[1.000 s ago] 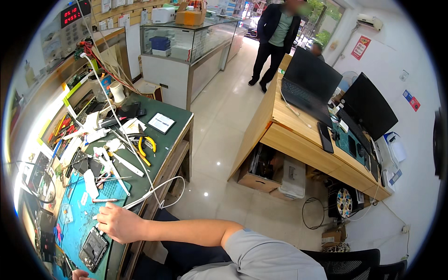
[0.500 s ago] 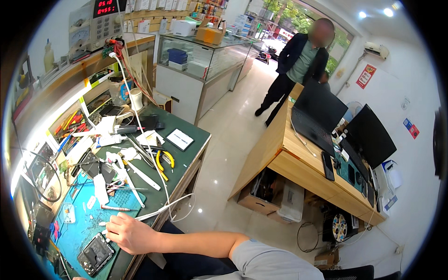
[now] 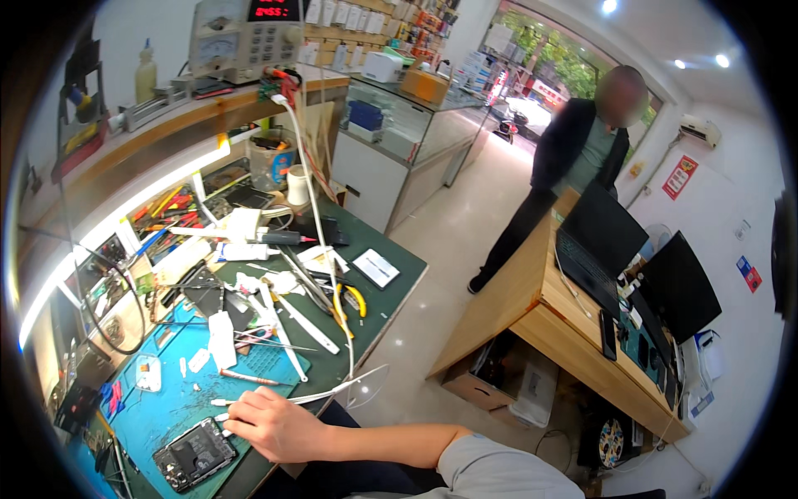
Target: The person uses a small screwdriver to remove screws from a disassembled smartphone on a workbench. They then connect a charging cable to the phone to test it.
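Blue mat (image 3: 170, 407), opened dark phone (image 3: 195, 454)

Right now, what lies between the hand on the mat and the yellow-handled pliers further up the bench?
In the head view, between the right hand and the yellow-handled pliers lie a thin white cable and bare dark green bench top; nothing else.

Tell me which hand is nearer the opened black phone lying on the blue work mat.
Right, as far as shows. The right hand sits just up and right of the opened black phone, fingers close to its corner. The left hand is out of view.
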Action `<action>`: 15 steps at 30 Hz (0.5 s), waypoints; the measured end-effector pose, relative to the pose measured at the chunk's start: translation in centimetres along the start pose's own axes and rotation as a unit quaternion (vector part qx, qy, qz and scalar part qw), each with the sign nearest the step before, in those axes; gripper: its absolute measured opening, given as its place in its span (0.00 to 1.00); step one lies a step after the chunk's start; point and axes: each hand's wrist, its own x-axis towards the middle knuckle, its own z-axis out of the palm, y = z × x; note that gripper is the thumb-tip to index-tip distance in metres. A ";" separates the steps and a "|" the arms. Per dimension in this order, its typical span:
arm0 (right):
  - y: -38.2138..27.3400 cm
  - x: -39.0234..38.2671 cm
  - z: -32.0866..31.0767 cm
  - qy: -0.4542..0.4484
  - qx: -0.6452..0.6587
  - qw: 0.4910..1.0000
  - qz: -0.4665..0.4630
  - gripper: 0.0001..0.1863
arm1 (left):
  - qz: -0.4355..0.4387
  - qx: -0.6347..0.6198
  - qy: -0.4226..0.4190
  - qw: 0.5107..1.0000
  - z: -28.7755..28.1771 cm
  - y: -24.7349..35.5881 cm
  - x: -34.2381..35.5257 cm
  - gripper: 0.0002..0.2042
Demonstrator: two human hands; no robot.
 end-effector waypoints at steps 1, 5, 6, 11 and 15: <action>0.0 -0.2 -0.5 -0.002 -0.005 1.000 0.007 0.15 | -0.002 0.000 0.010 1.000 0.6 0.5 -0.2 0.17; -0.2 1.2 -1.2 -0.034 -0.016 0.999 0.006 0.15 | 0.001 -0.029 -0.060 0.998 -0.1 0.3 -1.1 0.13; -0.6 1.4 -1.2 -0.038 -0.010 0.999 0.009 0.15 | 0.004 -0.011 -0.090 0.996 -0.6 0.5 -0.7 0.12; -0.4 1.9 -1.6 -0.071 -0.032 0.997 0.028 0.19 | -0.135 -0.016 -0.238 0.962 3.0 0.6 5.2 0.17; -0.6 2.8 -2.5 -0.097 -0.008 0.995 0.021 0.19 | -0.148 -0.039 -0.351 0.924 3.4 0.6 5.8 0.25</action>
